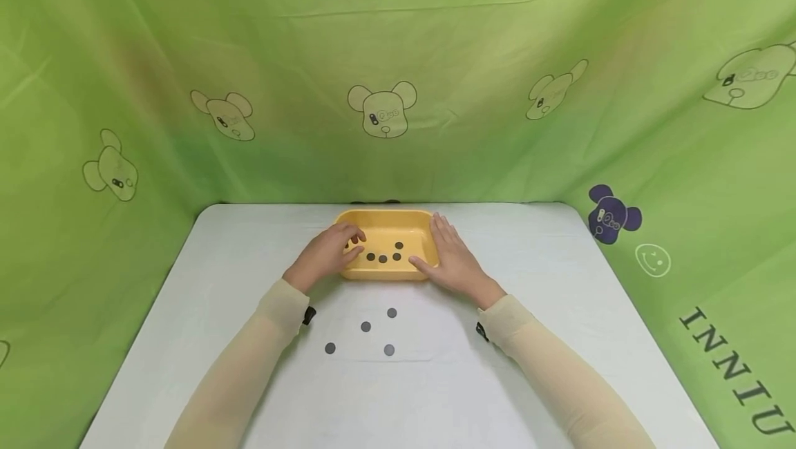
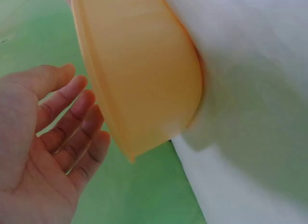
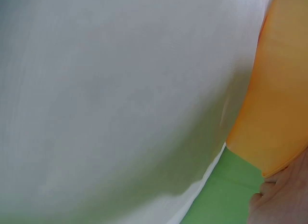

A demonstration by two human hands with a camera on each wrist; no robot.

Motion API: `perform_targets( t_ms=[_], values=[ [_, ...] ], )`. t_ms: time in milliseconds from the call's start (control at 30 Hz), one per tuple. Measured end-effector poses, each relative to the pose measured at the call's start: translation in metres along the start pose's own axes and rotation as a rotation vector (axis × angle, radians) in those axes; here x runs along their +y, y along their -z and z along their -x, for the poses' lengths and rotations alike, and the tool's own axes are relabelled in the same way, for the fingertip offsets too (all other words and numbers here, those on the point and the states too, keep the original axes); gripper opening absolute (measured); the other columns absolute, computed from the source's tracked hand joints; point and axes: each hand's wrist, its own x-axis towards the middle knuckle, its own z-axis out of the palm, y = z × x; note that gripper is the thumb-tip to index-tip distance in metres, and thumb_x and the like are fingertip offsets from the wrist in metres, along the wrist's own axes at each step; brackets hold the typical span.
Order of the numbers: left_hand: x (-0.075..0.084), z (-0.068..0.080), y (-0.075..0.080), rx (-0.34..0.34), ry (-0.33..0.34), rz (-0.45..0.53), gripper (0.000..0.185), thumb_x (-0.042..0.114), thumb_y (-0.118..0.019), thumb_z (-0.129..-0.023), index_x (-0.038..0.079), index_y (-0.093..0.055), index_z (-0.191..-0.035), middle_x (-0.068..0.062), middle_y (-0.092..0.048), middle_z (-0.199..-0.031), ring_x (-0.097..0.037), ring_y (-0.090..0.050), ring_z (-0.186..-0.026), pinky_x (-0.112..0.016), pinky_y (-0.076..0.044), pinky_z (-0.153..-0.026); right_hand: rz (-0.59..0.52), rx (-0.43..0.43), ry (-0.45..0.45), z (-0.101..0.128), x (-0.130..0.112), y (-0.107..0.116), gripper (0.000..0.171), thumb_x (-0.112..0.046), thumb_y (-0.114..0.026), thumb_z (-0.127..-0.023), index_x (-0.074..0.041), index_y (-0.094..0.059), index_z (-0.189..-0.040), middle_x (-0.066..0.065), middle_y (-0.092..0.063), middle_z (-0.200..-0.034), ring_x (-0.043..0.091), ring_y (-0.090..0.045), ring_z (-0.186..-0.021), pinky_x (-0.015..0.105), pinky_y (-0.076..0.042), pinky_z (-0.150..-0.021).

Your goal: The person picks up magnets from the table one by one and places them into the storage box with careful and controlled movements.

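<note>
Four loose discs [image 1: 365,327] lie near the tray [image 1: 385,217] — hands flank it

My head view is bright and evenly lit, seemingly from above; the green cloth [image 1: 398,55] behind the tray [image 1: 385,217] shows no glare, only soft creases. Shadows are faint: I see thin ones under the sleeves in front of the tray and around its base. The cloth bows at the frame edges, a wide-lens warp. My left wrist view is soft, the tray [image 2: 144,74] close and blurred, with a grey shadow on the bench [image 2: 250,113] beside it. My right wrist view is blurrier still, the bench [image 3: 120,89] a hazy white.
</note>
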Motion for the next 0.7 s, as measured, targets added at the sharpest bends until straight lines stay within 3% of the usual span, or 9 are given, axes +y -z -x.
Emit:
perform_targets(
  t_ms=[333,533,700],
  values=[
    [-0.002,0.03,0.003,0.036,-0.058,-0.001,0.025,0.023,-0.073,-0.105,0.01,-0.072,-0.127,-0.007,-0.07,-0.118,-0.026,-0.067,-0.104,-0.044,-0.057,-0.093,0.0,-0.009,-0.009,-0.001,0.001,-0.001,0.109,-0.07,-0.051,-0.104,0.003,-0.004,-0.17,0.021,-0.003,-0.179,0.034,0.0,-0.167,0.047,-0.006,-0.134],
    [-0.006,0.05,0.006,0.057,-0.058,0.046,0.03,0.024,-0.073,-0.105,0.012,-0.07,-0.132,-0.004,-0.07,-0.123,-0.024,-0.067,-0.107,-0.043,-0.056,-0.097,0.007,-0.003,0.003,-0.001,0.001,0.001,0.109,-0.069,-0.053,-0.103,0.004,-0.005,-0.169,0.021,-0.002,-0.179,0.037,-0.002,-0.166,0.049,-0.007,-0.134],
    [-0.01,0.067,0.008,0.083,-0.07,0.099,0.028,0.02,-0.075,-0.103,0.011,-0.07,-0.129,-0.006,-0.072,-0.118,-0.026,-0.067,-0.105,-0.045,-0.056,-0.093,-0.001,-0.008,-0.001,-0.002,0.0,0.001,0.109,-0.069,-0.052,-0.104,0.004,-0.005,-0.169,0.021,-0.002,-0.179,0.035,-0.001,-0.166,0.047,-0.006,-0.134]
  ],
)
